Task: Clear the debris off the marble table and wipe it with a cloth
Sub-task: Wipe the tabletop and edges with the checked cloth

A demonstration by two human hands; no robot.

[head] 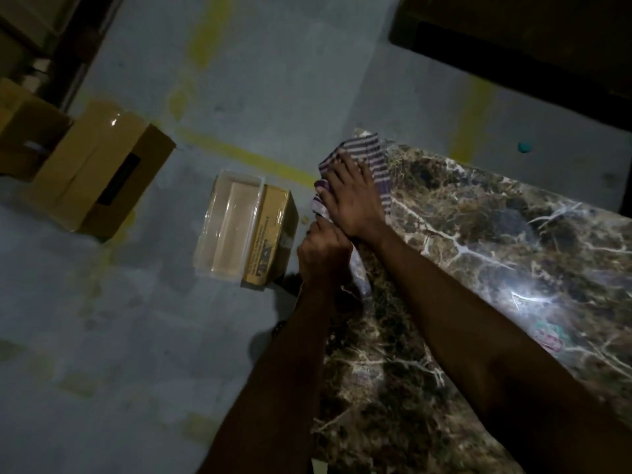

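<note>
At the far left corner of the marble desk (496, 241) lies a striped purple-and-white cloth (371, 155), partly on the stone and partly hanging over the left edge. The right hand (352, 200) lies flat on top of it, fingers spread and straight, pressing the cloth against the desk near the corner. The left hand (323, 251) sits just beside the right wrist at the desk's left edge, its fingers curled around the trailing lower end of the cloth, which drapes down past the edge below the fist. The two forearms reach in from the bottom of the view and come close together near the wrists.

The desk top is dark brown stone with white veins, and a bright glare falls on its right part. Near that glare, a faint pink and green patch (550, 336) shows on the surface; what it is cannot be told.

On the grey floor (136, 336) left of the desk stands a clear plastic tray (227, 224) touching a small cardboard box (273, 230). Farther left sits a larger cardboard carton (102, 165). Yellow painted lines (239, 153) cross the floor.
</note>
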